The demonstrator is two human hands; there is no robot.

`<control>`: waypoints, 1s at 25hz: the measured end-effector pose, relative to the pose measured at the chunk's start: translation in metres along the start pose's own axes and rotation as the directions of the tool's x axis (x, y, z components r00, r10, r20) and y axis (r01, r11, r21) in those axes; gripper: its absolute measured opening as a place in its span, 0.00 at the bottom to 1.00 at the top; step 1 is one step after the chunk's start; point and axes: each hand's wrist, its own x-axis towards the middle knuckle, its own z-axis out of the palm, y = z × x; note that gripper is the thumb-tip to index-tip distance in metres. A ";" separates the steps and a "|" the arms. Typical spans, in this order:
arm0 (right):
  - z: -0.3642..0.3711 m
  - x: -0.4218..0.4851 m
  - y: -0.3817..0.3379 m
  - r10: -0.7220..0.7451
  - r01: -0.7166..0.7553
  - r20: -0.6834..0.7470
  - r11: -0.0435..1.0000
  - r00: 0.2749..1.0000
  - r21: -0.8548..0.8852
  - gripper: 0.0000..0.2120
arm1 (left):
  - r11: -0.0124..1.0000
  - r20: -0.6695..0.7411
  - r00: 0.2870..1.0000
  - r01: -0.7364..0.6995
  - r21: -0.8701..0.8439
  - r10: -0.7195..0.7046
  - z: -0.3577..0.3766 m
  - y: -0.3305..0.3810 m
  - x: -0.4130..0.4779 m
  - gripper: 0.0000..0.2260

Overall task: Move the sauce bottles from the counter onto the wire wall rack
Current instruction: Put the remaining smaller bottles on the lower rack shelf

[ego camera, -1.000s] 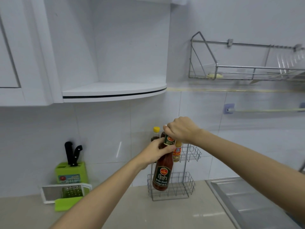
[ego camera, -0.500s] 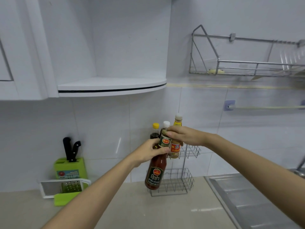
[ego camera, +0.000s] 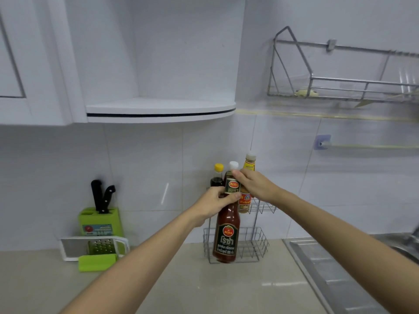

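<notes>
A tall red sauce bottle with a white cap hangs in the air in front of the two-tier wire rack. My left hand grips its neck from the left. My right hand holds the neck near the top from the right. Behind them, a dark bottle with a yellow cap and a yellow-labelled bottle stand on the rack's upper tier. The lower tier holds nothing that I can see.
A green knife block and a white grater with a green handle sit at the left on the beige counter. A steel sink drainboard lies to the right. A corner shelf and a dish rack hang above.
My right hand has slid off the cap and down to the neck, so the white cap and the yellow-labelled bottle's top now show. The red bottle stays held before the rack.
</notes>
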 end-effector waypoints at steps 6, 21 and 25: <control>0.075 -0.030 0.057 0.227 -0.243 0.092 0.836 0.969 0.492 0.18 | 0.993 0.036 0.996 0.075 0.093 -0.078 0.014 -0.054 0.006 0.15; 0.183 -0.010 0.192 0.861 -0.098 -0.035 0.098 0.507 0.990 0.19 | 0.782 -0.119 0.856 0.510 0.357 -0.504 -0.007 -0.233 0.046 0.06; 0.194 0.008 0.199 0.724 -0.249 -0.065 0.318 0.686 0.915 0.14 | 0.764 -0.120 0.837 0.538 0.357 -0.533 0.002 -0.249 0.064 0.14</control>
